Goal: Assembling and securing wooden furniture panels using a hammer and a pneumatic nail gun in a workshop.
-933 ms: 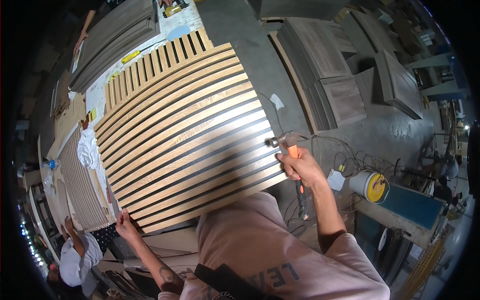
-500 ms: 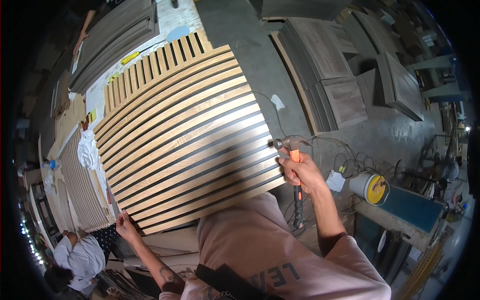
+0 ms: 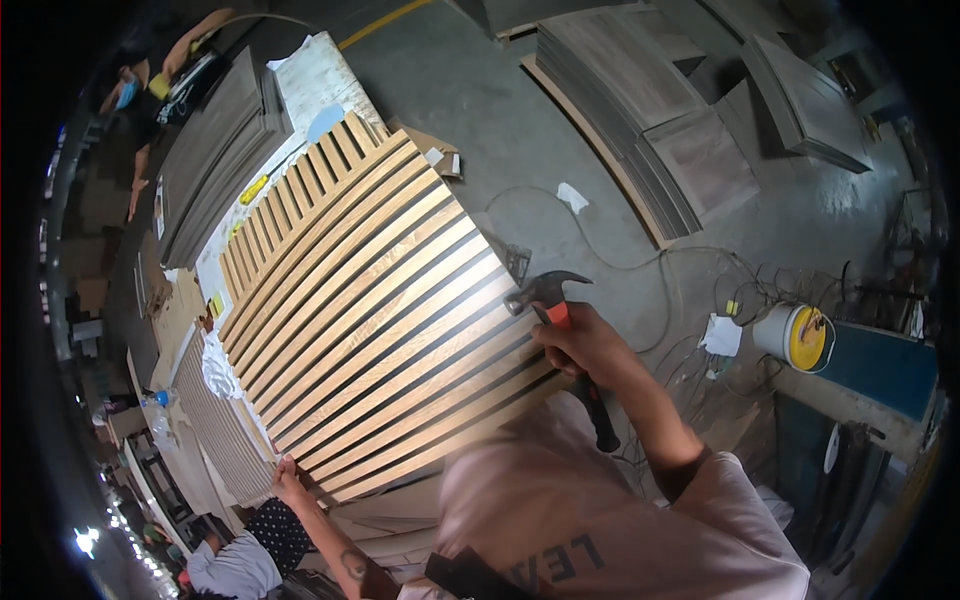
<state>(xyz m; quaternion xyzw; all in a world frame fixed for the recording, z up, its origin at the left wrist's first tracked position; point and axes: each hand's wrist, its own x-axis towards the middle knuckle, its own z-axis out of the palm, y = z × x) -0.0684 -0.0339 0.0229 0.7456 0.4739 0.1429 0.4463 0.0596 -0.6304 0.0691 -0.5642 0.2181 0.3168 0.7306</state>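
Observation:
A wood-toned slatted panel with dark grooves lies in front of me, its near edge against my body. My left hand is closed on the panel's near left corner. Closed round a claw hammer with a red and black handle, my right hand is at the panel's right edge. The hammer's head is up beside that edge; whether it touches the panel I cannot tell. Beyond the far edge, the ends of another slatted panel stick out on the worktable.
Stacked grey boards and a yellow-handled tool are on the table. More board stacks stand across the floor. A white bucket with a yellow lid and loose cables are at right. Other people are at far left and lower left.
My view has turned, so the surroundings have shifted. My right hand has brought the hammer closer to the panel's right edge. My left hand stays at the near left corner.

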